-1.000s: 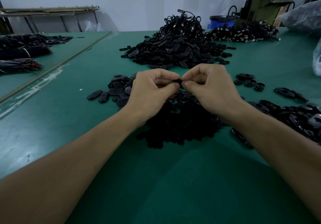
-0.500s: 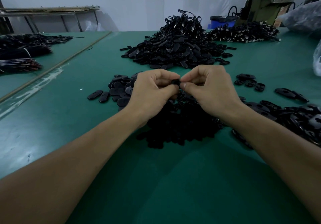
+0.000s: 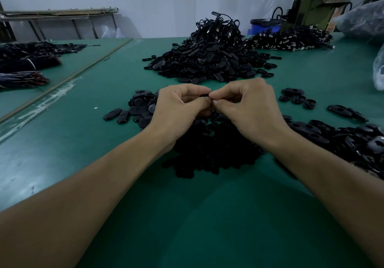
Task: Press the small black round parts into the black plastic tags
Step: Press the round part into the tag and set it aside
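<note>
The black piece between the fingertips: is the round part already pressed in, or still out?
Cannot tell. The left hand and right hand pinch a small black piece, which they hide almost wholly.

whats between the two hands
In the head view, a small black piece is pinched between the left hand and right hand; mostly hidden, so its shape is unclear.

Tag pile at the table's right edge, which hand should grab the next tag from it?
Right, probably. The right hand sits on that side, with the tag pile beside its forearm; the left hand would have to cross over. Both pinch one small black piece.
</note>
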Demonstrator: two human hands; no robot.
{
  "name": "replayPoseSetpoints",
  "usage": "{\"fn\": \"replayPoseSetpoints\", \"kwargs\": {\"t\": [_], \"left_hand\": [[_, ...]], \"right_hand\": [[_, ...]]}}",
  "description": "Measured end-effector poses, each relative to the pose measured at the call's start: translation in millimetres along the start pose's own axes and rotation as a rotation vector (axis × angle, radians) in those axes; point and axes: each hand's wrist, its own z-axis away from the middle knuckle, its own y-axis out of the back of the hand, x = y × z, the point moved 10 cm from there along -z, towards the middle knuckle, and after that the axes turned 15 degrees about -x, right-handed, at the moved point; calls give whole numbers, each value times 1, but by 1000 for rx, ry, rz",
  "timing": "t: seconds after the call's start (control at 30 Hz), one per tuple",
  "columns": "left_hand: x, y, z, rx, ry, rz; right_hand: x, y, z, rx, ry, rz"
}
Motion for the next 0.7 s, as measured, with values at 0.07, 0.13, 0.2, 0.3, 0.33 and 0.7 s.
{"fn": "replayPoseSetpoints", "kwargs": {"t": [0.07, 0.13, 0.2, 0.3, 0.33, 0.7], "left_hand": [[0, 1, 1, 10, 6, 23], [-1, 3, 1, 18, 9, 36], [0, 5, 2, 19, 10, 31], [2, 5, 1, 11, 6, 20], [3, 4, 0, 4, 1, 21], [3, -1, -2, -78, 5, -21]], "right_hand": [[2, 0, -1, -8, -10, -24], [5, -1, -1, -30, -25, -72], [6, -2, -1, -48, -32, -84], [6, 0, -1, -51, -31, -62], [8, 1, -1, -54, -38, -72], [24, -3, -4, -163, -110, -299]]}}
